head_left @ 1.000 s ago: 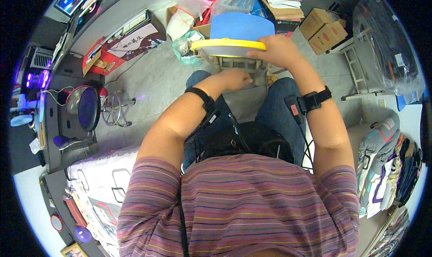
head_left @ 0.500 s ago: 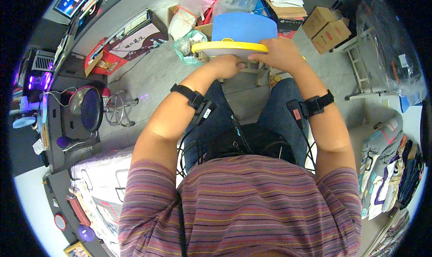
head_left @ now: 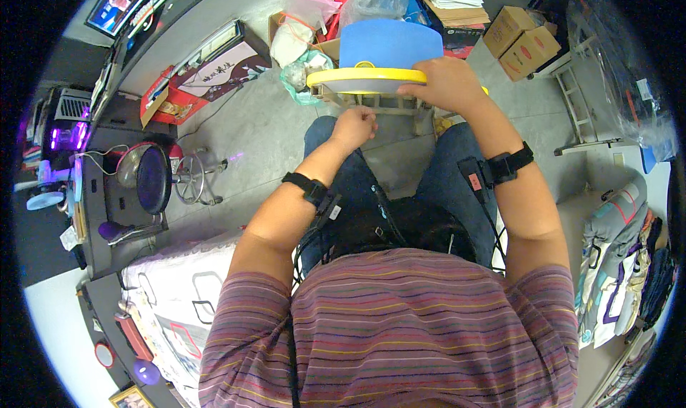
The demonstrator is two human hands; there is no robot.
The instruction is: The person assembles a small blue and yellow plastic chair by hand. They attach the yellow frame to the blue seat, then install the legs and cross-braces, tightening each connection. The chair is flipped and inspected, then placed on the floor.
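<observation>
My right hand (head_left: pixel 449 85) grips the right end of a yellow-rimmed board (head_left: pixel 368 76), with the thumb on its near side and fingers over the top. The board's underside is grey, and a small yellow loop stands on its upper edge. A flat blue panel (head_left: pixel 390 45) rises behind it. Beneath the board shows a pale frame (head_left: pixel 389 106) with bars, partly in shadow. Nearer to me, below the frame, my left hand (head_left: pixel 355 128) is apart from the board with its fingers curled in. Whether something small sits inside those fingers is hidden.
A green plastic bag (head_left: pixel 304 76) and other bags lie beyond the board. Cardboard boxes (head_left: pixel 520 43) stand at the far right, near a metal rack (head_left: pixel 575 104). To the left are a round-seated stool (head_left: pixel 151 178) and a red box (head_left: pixel 171 104). A bed (head_left: pixel 171 286) is at lower left.
My left hand has come away from the underside of the board and drawn back toward me. The right hand keeps its grip on the board's right end.
</observation>
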